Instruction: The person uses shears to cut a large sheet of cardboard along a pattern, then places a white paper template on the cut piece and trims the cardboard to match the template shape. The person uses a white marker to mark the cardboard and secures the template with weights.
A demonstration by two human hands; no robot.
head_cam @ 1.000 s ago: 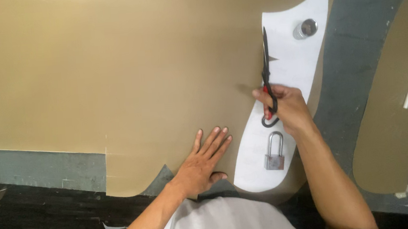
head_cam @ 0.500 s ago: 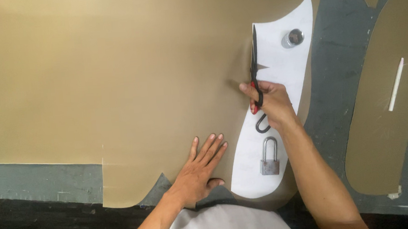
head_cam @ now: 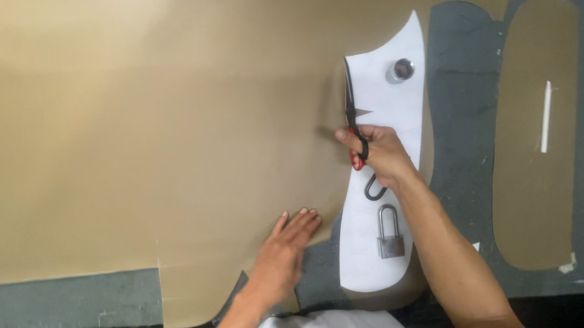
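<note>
Surface: dark grey surface (head_cam: pixel 464 102) seen from above, mostly covered by a large tan sheet (head_cam: pixel 129 128).
Near edge: the sheet's cut lower edge curves in toward the person's body, baring a grey strip at lower left.
Left hand (head_cam: pixel 285 251): lies flat, palm down, on the tan sheet near its cut edge; fingers released and slightly spread, gripping nothing.
Template: white paper pattern (head_cam: pixel 399 107), long and curved, lies on the sheet just right of the left hand.
Padlock (head_cam: pixel 390 232): metal, resting on the pattern's near end.
Right hand (head_cam: pixel 378 154): above the middle of the pattern, fingers clenched through the handles of the scissors (head_cam: pixel 352 121).
Scissors: dark blades with a red handle part, pointing away from the person along the pattern's left edge; a second dark loop shows below the hand.
Round weight (head_cam: pixel 400 70): small metal cylinder on the pattern's far end.
Far right: oval tan leftover (head_cam: pixel 530 187) with a thin white stick (head_cam: pixel 545 116) on it, well apart from both hands.
</note>
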